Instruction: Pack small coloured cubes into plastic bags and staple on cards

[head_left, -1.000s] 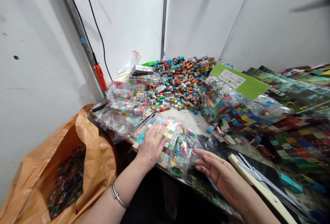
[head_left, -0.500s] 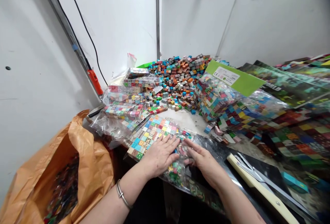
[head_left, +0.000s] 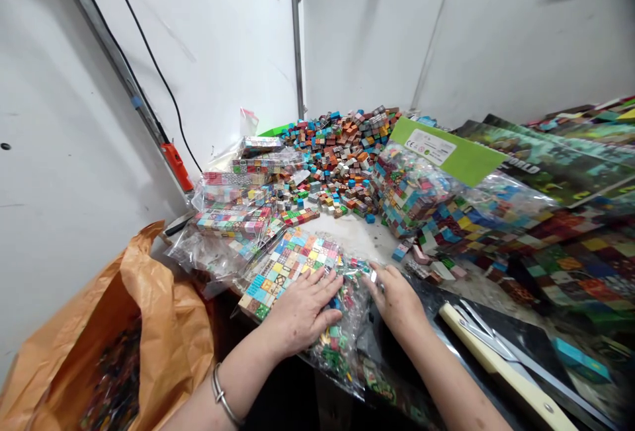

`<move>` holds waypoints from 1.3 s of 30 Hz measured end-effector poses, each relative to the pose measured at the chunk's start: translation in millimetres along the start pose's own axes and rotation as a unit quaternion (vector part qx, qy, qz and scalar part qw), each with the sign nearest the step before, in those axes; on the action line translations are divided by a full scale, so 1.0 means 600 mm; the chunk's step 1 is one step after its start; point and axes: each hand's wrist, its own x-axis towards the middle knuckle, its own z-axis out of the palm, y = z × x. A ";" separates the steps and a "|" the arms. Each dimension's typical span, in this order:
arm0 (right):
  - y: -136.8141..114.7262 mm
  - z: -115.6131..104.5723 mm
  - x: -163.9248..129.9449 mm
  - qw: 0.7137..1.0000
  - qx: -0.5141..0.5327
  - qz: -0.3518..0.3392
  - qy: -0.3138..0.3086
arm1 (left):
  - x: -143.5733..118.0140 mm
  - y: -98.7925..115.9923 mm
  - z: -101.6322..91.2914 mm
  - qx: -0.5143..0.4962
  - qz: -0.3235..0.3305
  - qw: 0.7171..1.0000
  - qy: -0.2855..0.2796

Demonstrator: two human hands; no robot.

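- Your left hand (head_left: pixel 300 312) lay flat with fingers spread on top of a clear bag of small printed cubes (head_left: pixel 297 279), pressing it against the bench (head_left: pixel 354 233) at its near edge.
- Your right hand (head_left: pixel 394 295) rested just beside it on the same bag's right end, fingers curled down onto the plastic; whether they pinched it, you cannot tell from this view.
- You wore a metal bangle (head_left: pixel 223 398) on your left wrist.
- Behind the bag, more filled bags (head_left: pixel 233 219) were stacked at the left, and a loose heap of cubes (head_left: pixel 347 147) rose near the wall.
- At the right sat a bag with a green header card (head_left: pixel 446 150).
- An orange sack (head_left: pixel 124 325) hung open beside the bench on your left.
- Scissors with a cream handle (head_left: pixel 496 358) lay near your right forearm.
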 end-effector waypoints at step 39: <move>-0.013 -0.012 -0.018 0.995 0.096 0.030 -0.025 | -0.006 -0.001 -0.004 0.109 0.017 0.994 -0.004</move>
